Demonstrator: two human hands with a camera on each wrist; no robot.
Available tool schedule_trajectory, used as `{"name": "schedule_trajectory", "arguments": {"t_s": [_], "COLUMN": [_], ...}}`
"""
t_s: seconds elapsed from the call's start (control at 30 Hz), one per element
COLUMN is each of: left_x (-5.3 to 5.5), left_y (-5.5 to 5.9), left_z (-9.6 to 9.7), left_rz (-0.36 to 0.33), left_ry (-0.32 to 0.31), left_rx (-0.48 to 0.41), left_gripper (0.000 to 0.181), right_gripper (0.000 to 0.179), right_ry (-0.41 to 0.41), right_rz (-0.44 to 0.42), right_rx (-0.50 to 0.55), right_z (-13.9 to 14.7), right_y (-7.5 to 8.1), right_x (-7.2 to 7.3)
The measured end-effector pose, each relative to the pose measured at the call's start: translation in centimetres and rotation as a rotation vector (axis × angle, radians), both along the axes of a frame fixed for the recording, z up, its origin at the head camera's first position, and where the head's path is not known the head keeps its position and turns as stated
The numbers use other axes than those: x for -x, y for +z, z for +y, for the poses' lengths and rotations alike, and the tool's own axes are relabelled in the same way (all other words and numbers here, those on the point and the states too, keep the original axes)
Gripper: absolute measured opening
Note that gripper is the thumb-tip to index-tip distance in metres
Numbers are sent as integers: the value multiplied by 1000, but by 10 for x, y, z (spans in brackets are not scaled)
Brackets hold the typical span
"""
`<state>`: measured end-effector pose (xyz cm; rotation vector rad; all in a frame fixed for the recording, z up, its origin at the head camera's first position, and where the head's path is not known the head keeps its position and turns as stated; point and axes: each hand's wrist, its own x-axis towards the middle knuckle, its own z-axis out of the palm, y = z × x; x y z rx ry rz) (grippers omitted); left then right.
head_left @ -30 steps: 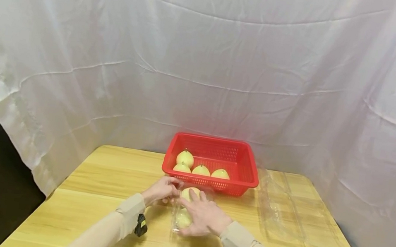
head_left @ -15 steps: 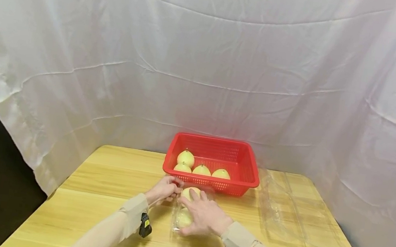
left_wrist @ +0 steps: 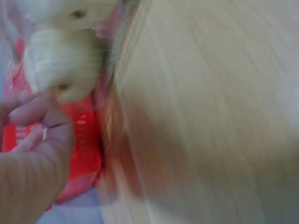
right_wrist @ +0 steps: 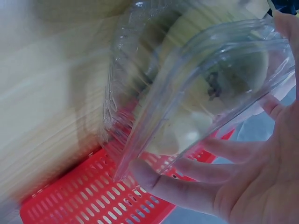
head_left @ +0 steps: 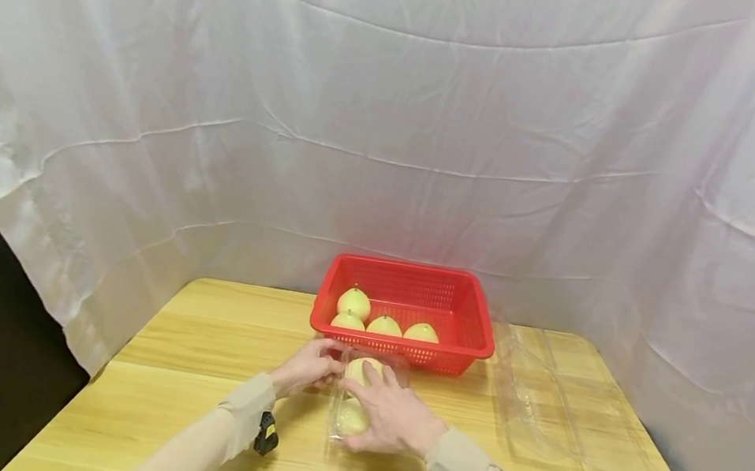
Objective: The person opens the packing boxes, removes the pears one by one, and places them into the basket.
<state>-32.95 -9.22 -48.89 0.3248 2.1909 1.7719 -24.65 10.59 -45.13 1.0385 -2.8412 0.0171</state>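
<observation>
A clear plastic clamshell box (head_left: 335, 435) with pale yellow pears (head_left: 353, 417) in it lies on the table, just in front of the red basket. My left hand (head_left: 306, 365) is at its far left corner; in the left wrist view, thumb and forefinger pinch together at the box's edge, beside a pear (left_wrist: 65, 60). Over the top, my right hand (head_left: 394, 417) rests with spread fingers. The right wrist view has its fingertips (right_wrist: 145, 172) along the rim of the clear lid (right_wrist: 187, 51). Part of the box is hidden under that hand.
Behind the box stands a red perforated basket (head_left: 399, 343) with several pears (head_left: 354, 302) along its left and front sides. Clear plastic boxes (head_left: 570, 404) lie on the right of the wooden table (head_left: 192, 338). A pale curtain (head_left: 394, 110) hangs behind.
The left hand shifts slightly at the box's far left corner. My right hand stays spread on top, and the box keeps nearly the same place.
</observation>
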Motion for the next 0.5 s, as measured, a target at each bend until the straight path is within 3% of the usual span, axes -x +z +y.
{"name": "schedule_trajectory", "arguments": {"t_s": [0.23, 0.5], "left_x": [-15, -19], "left_y": [4, 3], "left_z": [-14, -16], "left_rz": [2, -28], "left_ry": [-106, -137], "left_rx": [143, 89], "left_gripper": [57, 61], "right_gripper": [87, 75], "right_ry": [3, 110], "right_rz": [-141, -233], "right_rx": [152, 316], "right_z": [9, 34], "right_y": [5, 13], "right_x": [-4, -2]}}
